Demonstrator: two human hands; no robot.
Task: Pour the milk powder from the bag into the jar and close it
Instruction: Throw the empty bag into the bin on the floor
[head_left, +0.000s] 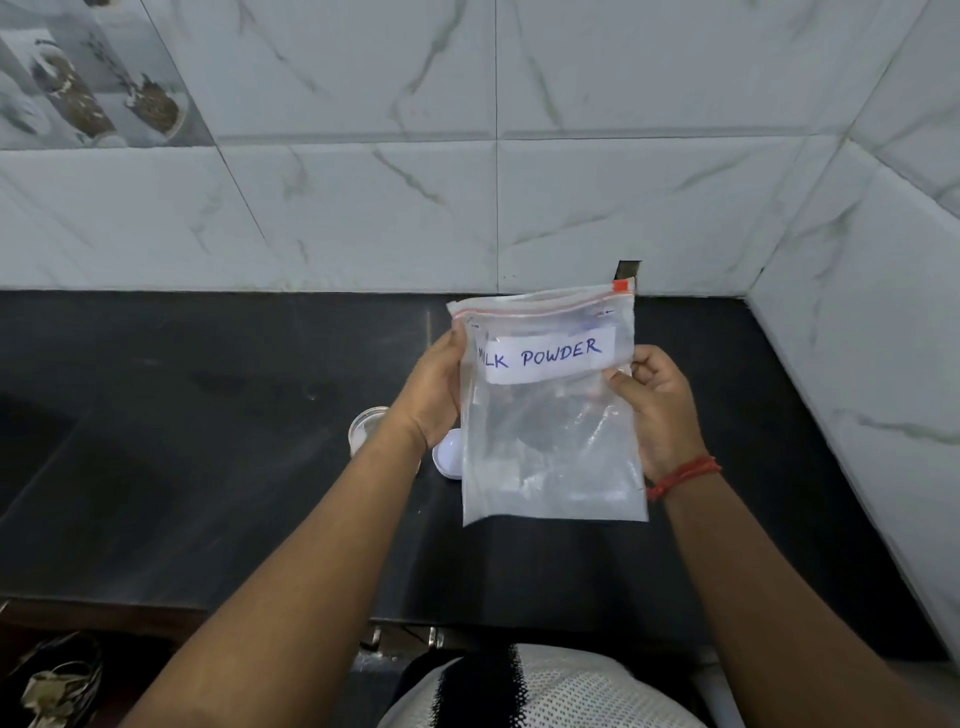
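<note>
I hold a clear zip bag (550, 447) upright above the black counter, its white label reading "MILK POWDER". A red zip strip with a red slider runs along its top edge. The bag looks nearly see-through, with only a little white at the bottom. My left hand (434, 389) grips its left edge and my right hand (657, 400) pinches its right edge near the label. Behind my left wrist the open jar (366, 423) stands on the counter, partly hidden. A white round lid (449, 457) lies beside it, half covered by the bag.
The black stone counter (208, 441) runs left to right and ends at marble-tiled walls behind and on the right (857, 338). A dark notch (627, 269) sits in the back wall above the bag. Sandals (57, 680) lie on the floor at lower left.
</note>
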